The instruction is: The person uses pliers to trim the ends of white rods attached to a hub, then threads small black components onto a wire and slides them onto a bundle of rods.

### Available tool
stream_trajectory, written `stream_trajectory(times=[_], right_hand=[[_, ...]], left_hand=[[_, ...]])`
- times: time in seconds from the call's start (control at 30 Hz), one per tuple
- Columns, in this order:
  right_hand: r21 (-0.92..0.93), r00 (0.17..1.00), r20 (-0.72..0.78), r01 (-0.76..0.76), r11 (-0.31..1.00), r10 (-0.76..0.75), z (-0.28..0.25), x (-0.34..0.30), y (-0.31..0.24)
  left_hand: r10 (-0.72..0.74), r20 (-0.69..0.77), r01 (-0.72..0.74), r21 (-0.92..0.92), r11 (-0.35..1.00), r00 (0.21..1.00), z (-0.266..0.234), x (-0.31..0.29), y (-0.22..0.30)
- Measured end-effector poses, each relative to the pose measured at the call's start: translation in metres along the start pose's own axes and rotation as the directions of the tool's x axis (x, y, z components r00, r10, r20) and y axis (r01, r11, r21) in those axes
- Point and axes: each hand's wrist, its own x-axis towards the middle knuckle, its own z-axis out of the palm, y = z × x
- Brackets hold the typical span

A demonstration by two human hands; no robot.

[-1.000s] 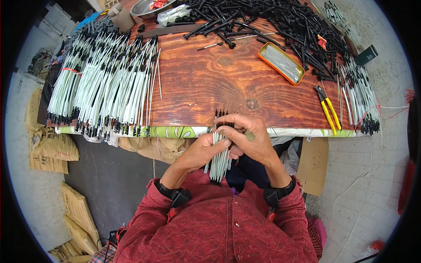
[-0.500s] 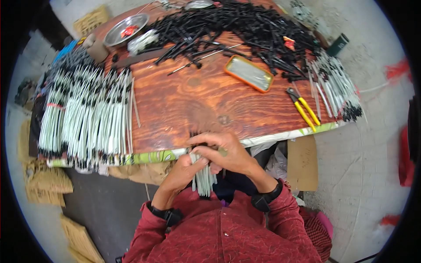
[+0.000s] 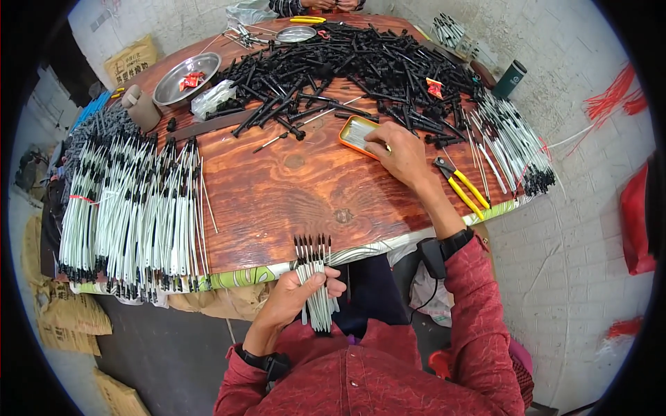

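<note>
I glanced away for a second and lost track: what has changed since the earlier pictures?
The right hand has let go of the bundle of white rods and moved forward and to the right, over the orange-rimmed tin. The camera view has shifted too. The left hand still holds the bundle; the yellow-handled pliers lie as before.

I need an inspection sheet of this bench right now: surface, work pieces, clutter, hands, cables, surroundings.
Surface: brown wooden table, patterned cloth along the near edge
Work pieces: dark-tipped pale rods; orange-rimmed tin holding thin pale pieces
Clutter: black parts pile, metal bowl with red packets, yellow-handled pliers
Hands: left hand holds the rods; right hand at the tin, grip unclear
Cables: thin dark cable below the right wrist device
Surroundings: another person's hands at the far edge; paper sacks lower left
</note>
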Motion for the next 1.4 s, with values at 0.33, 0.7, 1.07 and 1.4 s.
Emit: stream_trajectory(times=[0.33,0.7,1.07,1.4], right_hand=[[0.035,0.994,0.109,-0.013,0.999,0.009,-0.02,-0.012,-0.003],[0.084,0.991,0.088,-0.112,0.99,0.104,-0.016,-0.02,-0.005],[0.141,0.999,-0.014,-0.036,0.989,0.038,-0.016,-0.023,-0.003],[0.028,0.992,-0.104,0.074,0.997,-0.071,-0.013,-0.019,0.003]], left_hand=[[-0.015,0.014,0.015,-0.039,0.999,1.0,-0.005,-0.002,-0.003],[-0.033,0.001,0.034,-0.021,0.999,0.999,-0.002,-0.002,-0.002],[-0.033,0.008,0.033,0.004,0.999,0.999,-0.002,-0.003,-0.003],[-0.034,-0.043,0.033,-0.011,0.999,0.999,0.001,-0.003,-0.003]])
